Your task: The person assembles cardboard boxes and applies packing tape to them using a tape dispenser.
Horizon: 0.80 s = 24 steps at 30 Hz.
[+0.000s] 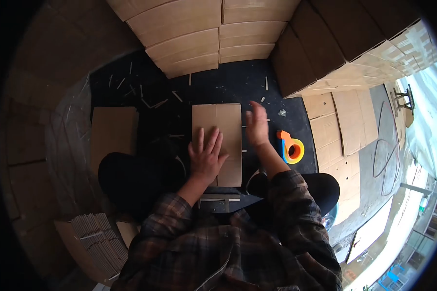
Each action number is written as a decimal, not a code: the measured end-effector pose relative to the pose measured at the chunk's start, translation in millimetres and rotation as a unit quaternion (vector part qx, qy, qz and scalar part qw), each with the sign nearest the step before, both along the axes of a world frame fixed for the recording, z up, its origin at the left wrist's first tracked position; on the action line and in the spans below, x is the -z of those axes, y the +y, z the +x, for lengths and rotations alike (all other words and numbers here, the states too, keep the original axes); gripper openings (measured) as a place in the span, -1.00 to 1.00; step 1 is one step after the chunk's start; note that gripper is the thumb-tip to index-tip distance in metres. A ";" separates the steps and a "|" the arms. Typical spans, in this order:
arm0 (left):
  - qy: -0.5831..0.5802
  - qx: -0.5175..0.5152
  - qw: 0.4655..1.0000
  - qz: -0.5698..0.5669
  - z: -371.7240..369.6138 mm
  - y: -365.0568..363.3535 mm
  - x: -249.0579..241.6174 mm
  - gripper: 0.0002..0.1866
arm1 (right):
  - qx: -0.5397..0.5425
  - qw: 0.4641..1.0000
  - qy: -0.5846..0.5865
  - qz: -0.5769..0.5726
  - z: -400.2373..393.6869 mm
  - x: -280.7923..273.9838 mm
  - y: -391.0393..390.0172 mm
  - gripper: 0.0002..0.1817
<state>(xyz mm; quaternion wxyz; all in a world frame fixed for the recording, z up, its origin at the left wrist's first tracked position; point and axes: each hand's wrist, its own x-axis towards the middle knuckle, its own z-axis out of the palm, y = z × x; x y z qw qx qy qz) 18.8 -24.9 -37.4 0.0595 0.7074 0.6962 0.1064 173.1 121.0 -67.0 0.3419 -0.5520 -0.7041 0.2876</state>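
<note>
Position: the tan, rectangular cardboard box (pixel 230 169) lies with its broad face up on the black floor covering (pixel 238 80), in front of the person and roughly central between the knees. Its long axis runs away from the body; the short edges face the person and the stacked brown cartons (pixel 179 29) beyond. A lengthwise seam divides the upper face, parallel to that axis.

Left hand (pixel 205 162): laid flat on the box, palm down, fingers spread and pointing toward the far end, thumb out to the right. It lies across the seam, about midway along the length. Nothing is grasped.

Right hand (pixel 258 127): unclenched and empty, just beside the long right edge, fingers directed away from the body. (Its height above the floor covering cannot be judged from this single view.) It appears to be apart from the cardboard.

Key relation: the box extends beneath the left hand and to the left of the right hand. The orange-and-blue tape dispenser with a yellow ring (pixel 300 149) lies on the opposite side, to the right of the right hand and slightly nearer the body. The right hand is therefore the nearer one to it, and neither hand touches it.

Surroundings: thin, pale cardboard strips (pixel 177 96) are scattered beyond the box, mostly toward the left.
</note>
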 end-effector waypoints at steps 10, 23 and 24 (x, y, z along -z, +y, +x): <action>-0.077 0.073 0.985 -0.136 -23.1 9.1 -15.8 0.10 | 0.314 0.746 -0.339 -0.480 146.5 101.2 -28.1 -0.40; -0.101 0.072 0.972 -0.197 -23.5 15.2 -29.8 0.19 | 0.260 0.881 -0.288 -0.272 159.8 77.7 6.5 -0.44; -0.094 0.067 0.972 -0.203 -22.6 15.6 -31.9 0.18 | 0.257 0.906 -0.258 -0.216 149.6 54.4 17.1 -0.45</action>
